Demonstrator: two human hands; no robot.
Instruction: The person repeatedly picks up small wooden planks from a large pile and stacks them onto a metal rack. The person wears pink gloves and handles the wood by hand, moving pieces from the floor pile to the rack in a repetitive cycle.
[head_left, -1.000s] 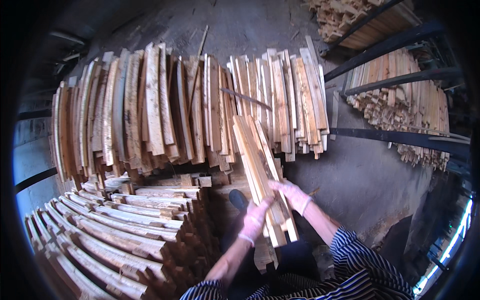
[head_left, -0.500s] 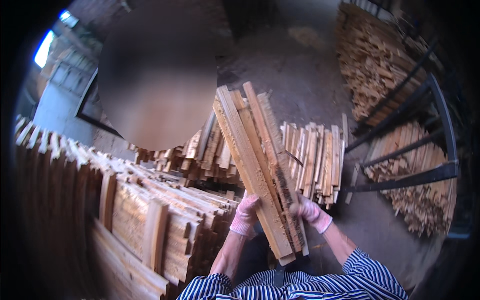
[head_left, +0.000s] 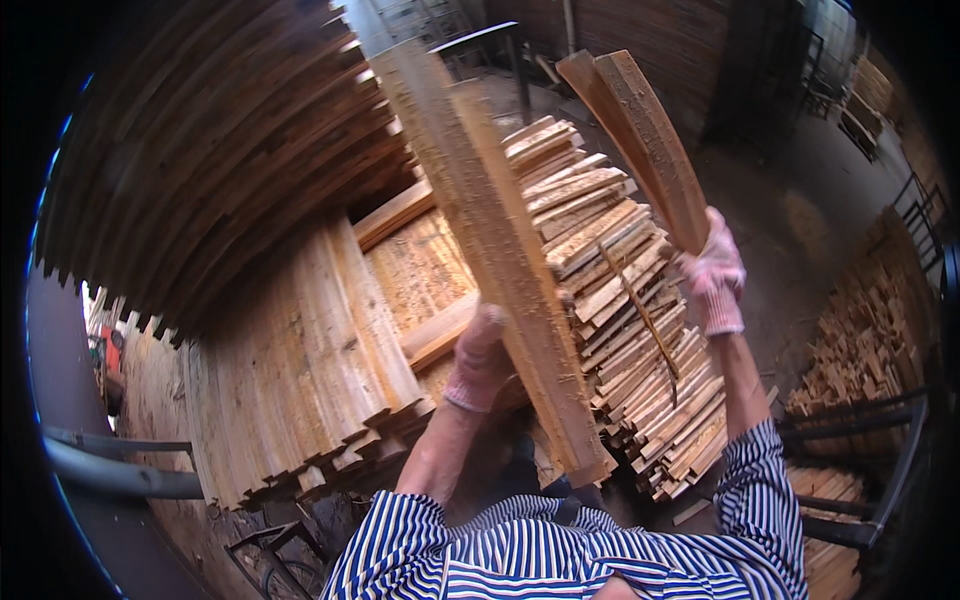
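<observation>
My left hand, in a pinkish work glove, is closed on long wooden boards with rough, splintery faces, held upright on a slant in front of me. At least two boards overlap there; the exact number is hard to make out. To the right, my gloved right hand grips the lower end of a shorter-looking pair of wooden boards, raised and tilted to the upper left. A space separates the two lots of boards.
Left of me lies a broad stack of flat boards, with a tall wall of stacked boards behind it. Loose wooden strips are heaped beyond my hands. At right stand another wood pile and a dark metal frame.
The bundle both my hands held together is now divided between them. My right hand has moved up and away to the right with its boards. My view has turned left towards the board stack.
</observation>
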